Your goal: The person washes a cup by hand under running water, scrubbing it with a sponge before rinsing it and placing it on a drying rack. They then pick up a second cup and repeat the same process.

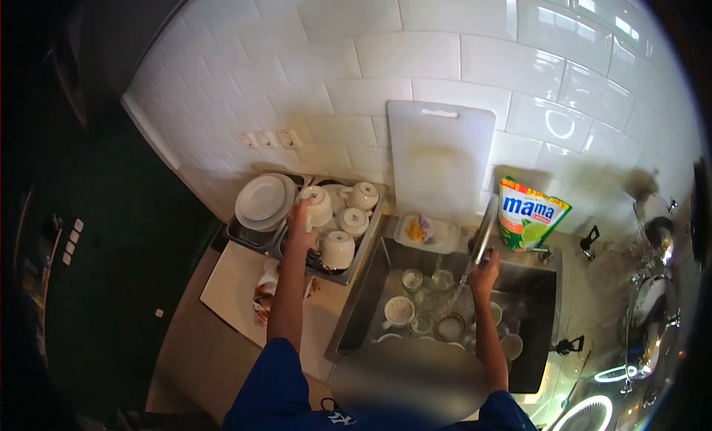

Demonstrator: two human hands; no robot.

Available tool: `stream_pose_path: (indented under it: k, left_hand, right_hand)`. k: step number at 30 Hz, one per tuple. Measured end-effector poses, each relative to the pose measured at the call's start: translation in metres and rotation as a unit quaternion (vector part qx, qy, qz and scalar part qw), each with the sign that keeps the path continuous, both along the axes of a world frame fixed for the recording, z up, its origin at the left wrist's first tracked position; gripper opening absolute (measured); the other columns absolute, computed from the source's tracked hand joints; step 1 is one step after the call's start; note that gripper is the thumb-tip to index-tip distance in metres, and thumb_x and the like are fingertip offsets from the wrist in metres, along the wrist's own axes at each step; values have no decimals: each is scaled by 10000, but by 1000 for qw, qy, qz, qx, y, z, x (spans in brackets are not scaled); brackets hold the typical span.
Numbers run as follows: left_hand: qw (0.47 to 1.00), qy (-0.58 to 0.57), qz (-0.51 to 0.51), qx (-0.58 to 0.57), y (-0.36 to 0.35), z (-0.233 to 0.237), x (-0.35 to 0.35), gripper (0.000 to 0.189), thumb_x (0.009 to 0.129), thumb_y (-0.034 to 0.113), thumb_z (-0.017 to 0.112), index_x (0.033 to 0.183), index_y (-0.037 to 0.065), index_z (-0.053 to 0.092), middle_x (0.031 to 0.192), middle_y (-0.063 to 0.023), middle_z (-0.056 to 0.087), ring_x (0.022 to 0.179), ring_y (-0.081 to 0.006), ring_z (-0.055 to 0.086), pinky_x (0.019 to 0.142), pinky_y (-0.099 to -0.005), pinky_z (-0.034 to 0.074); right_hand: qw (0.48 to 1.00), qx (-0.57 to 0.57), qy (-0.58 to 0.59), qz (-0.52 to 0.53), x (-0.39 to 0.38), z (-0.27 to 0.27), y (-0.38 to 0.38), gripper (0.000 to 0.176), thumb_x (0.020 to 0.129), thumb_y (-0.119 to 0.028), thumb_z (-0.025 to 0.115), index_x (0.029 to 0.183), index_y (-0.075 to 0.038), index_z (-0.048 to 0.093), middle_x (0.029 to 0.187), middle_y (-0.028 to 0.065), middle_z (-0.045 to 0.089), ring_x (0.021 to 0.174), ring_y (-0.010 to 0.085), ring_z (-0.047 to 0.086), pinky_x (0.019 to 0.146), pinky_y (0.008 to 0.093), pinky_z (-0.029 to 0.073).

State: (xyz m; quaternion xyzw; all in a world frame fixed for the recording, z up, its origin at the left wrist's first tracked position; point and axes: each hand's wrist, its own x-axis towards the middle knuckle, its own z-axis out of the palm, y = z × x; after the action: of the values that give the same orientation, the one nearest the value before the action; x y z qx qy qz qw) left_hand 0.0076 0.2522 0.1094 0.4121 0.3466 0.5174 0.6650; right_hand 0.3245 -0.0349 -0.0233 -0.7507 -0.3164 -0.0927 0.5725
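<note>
My left hand [300,217] reaches out to the drying rack [252,238] and grips a white cup [319,205] among other upturned white cups [338,248]. My right hand [486,269] is over the steel sink [534,342], closed on the tap [483,234], from which water runs. In the sink lie glasses [412,280], a white cup [399,311] and small bowls [449,327].
White plates [264,201] stand at the rack's left. A white cutting board [439,158] leans on the tiled wall. A sponge dish [424,231] and a green detergent pouch [529,213] sit behind the sink. A mat [233,286] lies below the rack.
</note>
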Motion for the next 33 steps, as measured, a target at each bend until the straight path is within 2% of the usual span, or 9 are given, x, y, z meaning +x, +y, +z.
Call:
stream_pose_path:
  k: [3,6,10,15,18,21,26,29,33]
  left_hand:
    - [1000,6,6,5,18,-10,12,340,681,214,657,959,59,538,841,-52,577,732,-167,585,624,-296,485]
    - [998,21,29,-47,25,-20,14,425,657,220,682,1009,56,508,886,-72,567,780,-188,576,652,-328,475]
    - [996,62,45,-50,38,-34,14,439,662,257,677,1022,64,515,932,-84,553,853,-209,557,706,-369,462]
    - [995,75,31,-54,43,-44,9,547,651,253,706,1094,50,460,972,-93,543,834,-213,560,680,-368,463]
    - [992,102,44,-55,37,-43,13,589,653,264,708,1131,41,444,988,-105,535,848,-219,556,698,-371,459]
    - [990,125,59,-22,35,-51,15,628,661,278,705,1164,29,422,1033,-121,513,908,-224,537,745,-357,444]
    - [975,207,56,63,20,-45,24,634,718,333,652,1197,14,387,1123,-154,474,1005,-240,492,815,-327,407]
    - [939,313,70,122,1,-26,29,611,765,383,585,1203,11,376,1155,-205,457,1018,-306,476,846,-376,386]
    - [891,414,68,176,23,-60,20,634,796,440,514,1228,7,348,1177,-261,427,1071,-419,388,908,-452,318]
  right_hand:
    - [998,-1,-65,-26,-6,8,-1,329,719,-46,630,965,48,433,838,209,524,799,381,535,674,423,430]
    - [998,49,23,-16,-5,-2,4,326,715,-46,631,957,48,433,848,201,525,766,357,556,646,391,445]
    - [964,133,230,10,14,-21,8,229,827,-152,568,907,40,473,787,141,546,685,204,574,597,294,449]
    - [966,147,212,36,28,-57,8,206,881,-201,498,828,-2,485,683,50,522,633,103,495,564,245,421]
    - [948,127,291,29,37,-68,7,226,893,-225,474,816,-13,487,690,61,538,625,114,517,564,244,433]
    - [848,246,463,75,10,-9,6,248,903,-252,447,836,-19,498,707,72,562,618,146,543,571,268,459]
    - [832,231,487,133,16,-13,2,251,905,-262,435,879,-20,499,786,82,576,677,181,568,611,325,485]
    - [814,231,512,148,25,-26,-1,256,904,-267,436,896,-19,496,811,78,566,722,183,570,626,339,486]
    - [795,218,547,148,21,-10,-3,261,897,-278,449,903,-21,496,797,74,555,740,187,568,637,346,487]
